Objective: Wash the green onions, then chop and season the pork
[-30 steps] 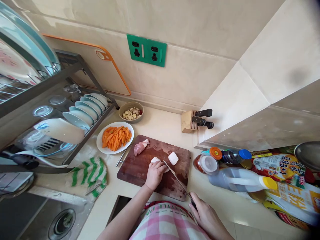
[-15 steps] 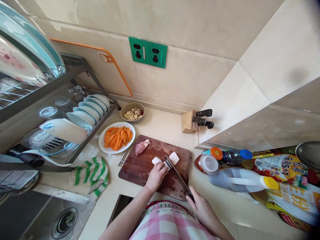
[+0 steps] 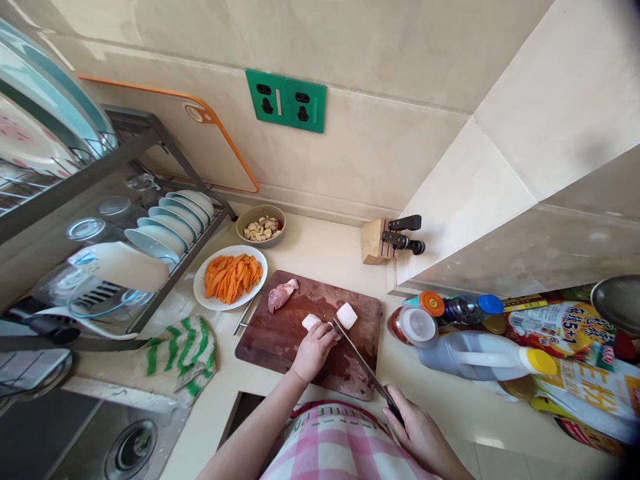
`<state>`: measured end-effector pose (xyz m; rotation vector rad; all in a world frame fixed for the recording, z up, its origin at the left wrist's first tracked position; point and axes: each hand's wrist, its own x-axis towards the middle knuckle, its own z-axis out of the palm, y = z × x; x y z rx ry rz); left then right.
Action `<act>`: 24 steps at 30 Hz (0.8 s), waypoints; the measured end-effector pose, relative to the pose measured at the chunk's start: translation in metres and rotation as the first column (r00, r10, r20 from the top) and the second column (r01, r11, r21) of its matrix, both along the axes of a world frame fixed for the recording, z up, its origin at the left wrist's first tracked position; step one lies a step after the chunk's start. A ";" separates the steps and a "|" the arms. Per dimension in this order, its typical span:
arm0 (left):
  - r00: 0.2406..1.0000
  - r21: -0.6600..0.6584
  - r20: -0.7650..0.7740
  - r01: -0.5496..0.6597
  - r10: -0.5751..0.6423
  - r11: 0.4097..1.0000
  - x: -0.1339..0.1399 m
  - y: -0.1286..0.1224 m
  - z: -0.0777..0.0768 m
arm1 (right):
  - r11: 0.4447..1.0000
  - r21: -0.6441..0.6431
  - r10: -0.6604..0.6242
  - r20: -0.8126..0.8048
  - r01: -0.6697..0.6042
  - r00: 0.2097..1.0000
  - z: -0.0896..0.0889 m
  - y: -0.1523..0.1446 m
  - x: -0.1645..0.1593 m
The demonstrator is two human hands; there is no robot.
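My left hand (image 3: 315,349) is on the dark wooden cutting board (image 3: 280,333), its curled fingers pressing down a pale pinkish piece of meat (image 3: 341,332). The fingers hide part of that piece. In my right hand (image 3: 407,417) is the black handle of a kitchen knife (image 3: 367,370); its blade slants across the board, tip close to my left fingertips. A white chunk (image 3: 346,315) lies apart, just beyond the blade. Another white chunk (image 3: 310,321) rests beside my left fingers. At the board's far left lies a pink piece of raw meat (image 3: 283,295).
Left of the board are a plate of sliced carrots (image 3: 233,277), a bowl of garlic cloves (image 3: 263,227) and a striped cloth (image 3: 183,353). A knife block (image 3: 376,241) stands against the wall. Bottles (image 3: 470,357) and packets crowd the right. A dish rack (image 3: 165,160) and sink (image 3: 165,443) flank the left.
The knife has drawn back slightly toward me, with my right hand lower. My left hand stays at nearly the same spot on the board. The view has shifted slightly.
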<state>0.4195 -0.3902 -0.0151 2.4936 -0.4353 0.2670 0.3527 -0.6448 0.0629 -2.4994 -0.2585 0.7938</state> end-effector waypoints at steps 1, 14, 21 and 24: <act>1.000 -0.008 -0.008 0.002 -0.002 1.000 0.000 0.000 0.000 | 1.000 -0.014 0.007 -0.003 -0.007 1.000 -0.001 0.001 0.000; 0.999 -0.008 0.004 -0.041 0.041 0.999 -0.004 0.002 -0.003 | 0.999 -0.025 0.026 0.061 -0.024 0.998 -0.015 0.045 0.031; 0.999 -0.020 0.001 -0.034 0.034 0.999 -0.002 0.002 -0.001 | 0.999 0.050 0.019 0.010 -0.020 1.000 0.003 0.011 0.014; 1.000 -0.009 0.001 -0.023 0.023 1.000 -0.001 0.003 0.001 | 0.998 0.026 0.064 -0.028 -0.063 0.998 0.015 0.007 0.012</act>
